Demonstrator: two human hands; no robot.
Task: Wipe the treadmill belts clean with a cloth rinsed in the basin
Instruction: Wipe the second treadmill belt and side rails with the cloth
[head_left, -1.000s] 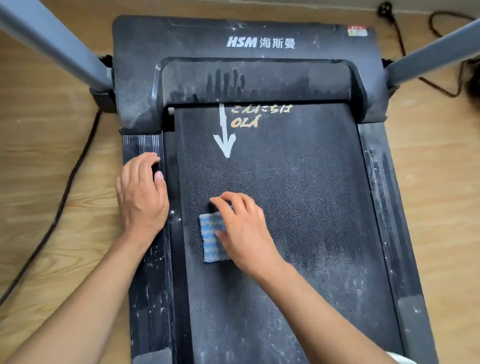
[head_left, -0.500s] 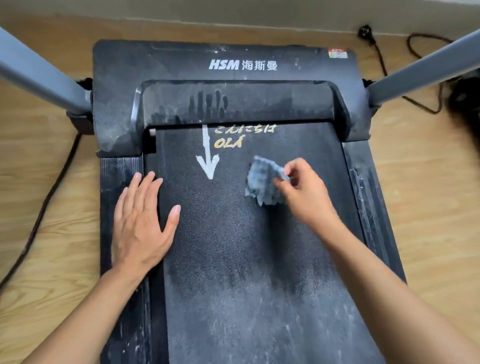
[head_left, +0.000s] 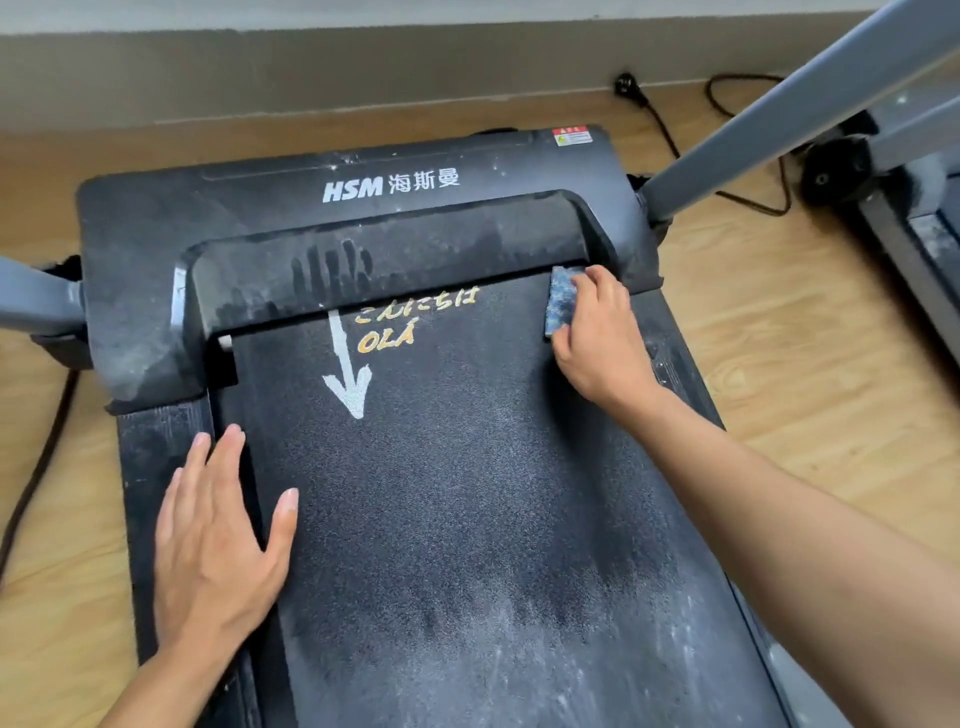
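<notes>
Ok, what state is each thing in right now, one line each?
belt: dark at the far end, dusty at the near end.
cloth: folded, pressed on the belt's far right corner.
right hand: fingers curled on the cloth.
left hand: flat, straddling belt and left side rail.
motor cover: dusty, with finger streaks.

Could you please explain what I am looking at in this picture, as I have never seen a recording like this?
There is no robot here. A camera worn on a person's head looks down at their two bare hands. Below lies a black treadmill on a wooden floor. The left hand rests flat on the left edge of the belt. The right hand holds a blue cloth against the belt's far right corner. Grey dust covers the belt's near end, and a white arrow is printed on it.
</notes>
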